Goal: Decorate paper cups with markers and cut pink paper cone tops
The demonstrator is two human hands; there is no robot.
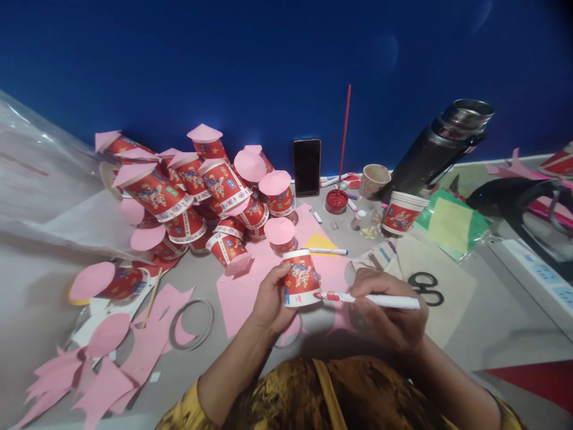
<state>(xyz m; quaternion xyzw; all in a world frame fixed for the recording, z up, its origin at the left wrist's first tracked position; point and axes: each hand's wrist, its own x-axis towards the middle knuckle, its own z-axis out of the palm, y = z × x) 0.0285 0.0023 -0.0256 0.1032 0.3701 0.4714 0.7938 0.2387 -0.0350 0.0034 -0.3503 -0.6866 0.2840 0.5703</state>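
The red cup [299,276] is clasped in the left hand [272,300]; beside that hand, a white marker [400,301] is pinched by the right hand [390,319].

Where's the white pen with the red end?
In the head view, the white pen is in the right hand, right of centre, its red end beside the red cup in the left hand.
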